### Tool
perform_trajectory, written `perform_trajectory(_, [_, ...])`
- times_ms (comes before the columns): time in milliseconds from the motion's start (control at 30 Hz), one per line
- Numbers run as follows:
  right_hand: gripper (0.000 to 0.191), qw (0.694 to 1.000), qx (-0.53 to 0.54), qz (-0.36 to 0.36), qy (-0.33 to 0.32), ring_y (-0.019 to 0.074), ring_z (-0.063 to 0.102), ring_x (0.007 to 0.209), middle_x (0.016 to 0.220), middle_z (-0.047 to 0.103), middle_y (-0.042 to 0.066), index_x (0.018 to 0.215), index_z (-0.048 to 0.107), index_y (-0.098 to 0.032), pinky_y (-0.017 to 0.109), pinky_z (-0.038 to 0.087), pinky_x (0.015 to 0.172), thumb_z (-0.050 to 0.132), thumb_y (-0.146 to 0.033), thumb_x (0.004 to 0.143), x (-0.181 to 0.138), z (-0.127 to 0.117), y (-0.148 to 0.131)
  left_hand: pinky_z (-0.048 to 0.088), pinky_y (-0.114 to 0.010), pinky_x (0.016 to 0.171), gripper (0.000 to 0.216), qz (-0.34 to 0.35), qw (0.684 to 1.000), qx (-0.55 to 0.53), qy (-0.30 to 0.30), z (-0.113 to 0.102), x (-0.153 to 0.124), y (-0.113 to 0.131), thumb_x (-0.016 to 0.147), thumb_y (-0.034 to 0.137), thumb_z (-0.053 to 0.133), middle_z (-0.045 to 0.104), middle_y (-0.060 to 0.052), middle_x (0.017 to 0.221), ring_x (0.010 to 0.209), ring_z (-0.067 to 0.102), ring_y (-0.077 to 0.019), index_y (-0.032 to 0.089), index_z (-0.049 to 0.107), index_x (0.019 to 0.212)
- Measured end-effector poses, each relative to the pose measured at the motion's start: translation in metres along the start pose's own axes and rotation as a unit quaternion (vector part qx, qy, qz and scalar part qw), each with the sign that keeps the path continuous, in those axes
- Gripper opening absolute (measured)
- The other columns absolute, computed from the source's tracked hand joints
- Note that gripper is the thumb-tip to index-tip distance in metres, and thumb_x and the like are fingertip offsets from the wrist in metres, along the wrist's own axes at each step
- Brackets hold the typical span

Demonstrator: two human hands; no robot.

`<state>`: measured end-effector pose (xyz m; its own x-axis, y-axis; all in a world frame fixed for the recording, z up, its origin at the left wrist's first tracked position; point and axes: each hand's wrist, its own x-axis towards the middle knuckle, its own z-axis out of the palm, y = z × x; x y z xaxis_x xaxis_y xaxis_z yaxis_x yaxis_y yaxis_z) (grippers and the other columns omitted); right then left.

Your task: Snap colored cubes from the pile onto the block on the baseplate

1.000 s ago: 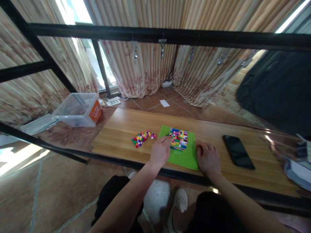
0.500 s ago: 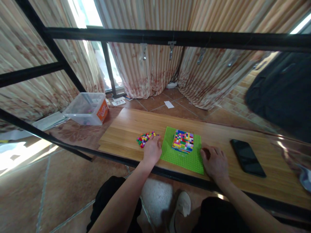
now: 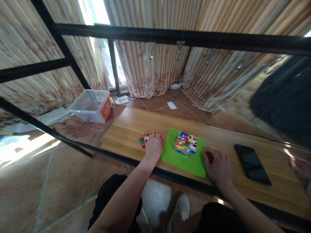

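My left hand (image 3: 154, 147) lies over a small pile of loose coloured toy bricks (image 3: 143, 139), fingers apart and tips among them. It covers part of the pile. To its right is a green studded baseplate (image 3: 170, 155), on which stands a block built of many-coloured bricks (image 3: 186, 144). My right hand (image 3: 218, 166) rests on the wooden board beside the baseplate's right edge. Its thumb is at that edge, with a gap between it and the loosely bent fingers, and nothing shows in its grasp.
A black phone (image 3: 252, 164) lies right of my right hand on the wooden board (image 3: 131, 121). A clear plastic box (image 3: 91, 106) with an orange label stands beyond the board's left end. A black metal bar (image 3: 136, 34) crosses above, with curtains (image 3: 155, 71) behind.
My left hand has shifted onto the brick pile, its fingers now pointing in among the bricks. The whole view has moved slightly. My right hand stays beside the baseplate.
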<state>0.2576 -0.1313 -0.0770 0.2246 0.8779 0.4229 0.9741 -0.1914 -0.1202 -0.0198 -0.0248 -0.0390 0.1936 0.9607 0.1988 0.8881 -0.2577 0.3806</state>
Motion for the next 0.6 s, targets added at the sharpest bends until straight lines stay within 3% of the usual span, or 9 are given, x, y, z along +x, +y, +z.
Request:
perform_trajectory(433, [0.037, 1.000, -0.006, 0.002, 0.005, 0.0279, 0.054, 0.093, 0.100, 0.066, 0.013, 0.100, 0.066, -0.017, 0.040, 0.041, 0.083, 0.045, -0.047, 0.093, 0.000, 0.001, 0.000, 0.049, -0.032, 0.070, 0.018, -0.008, 0.999, -0.028, -0.025, -0.006, -0.004, 0.002, 0.095, 0.016, 0.044, 0.067, -0.012, 0.095, 0.085, 0.065, -0.0237, 0.016, 0.061, 0.098])
perform_trajectory(600, [0.036, 1.000, -0.007, 0.001, -0.001, 0.0278, 0.054, 0.093, 0.101, 0.066, 0.013, 0.099, 0.066, -0.017, 0.040, 0.041, 0.082, 0.045, -0.046, 0.093, 0.000, 0.000, -0.001, 0.048, -0.030, 0.075, 0.015, 0.069, 0.985, -0.157, 0.002, -0.012, -0.004, 0.010, 0.096, 0.016, 0.046, 0.067, -0.006, 0.089, 0.084, 0.063, -0.0189, 0.018, 0.061, 0.092])
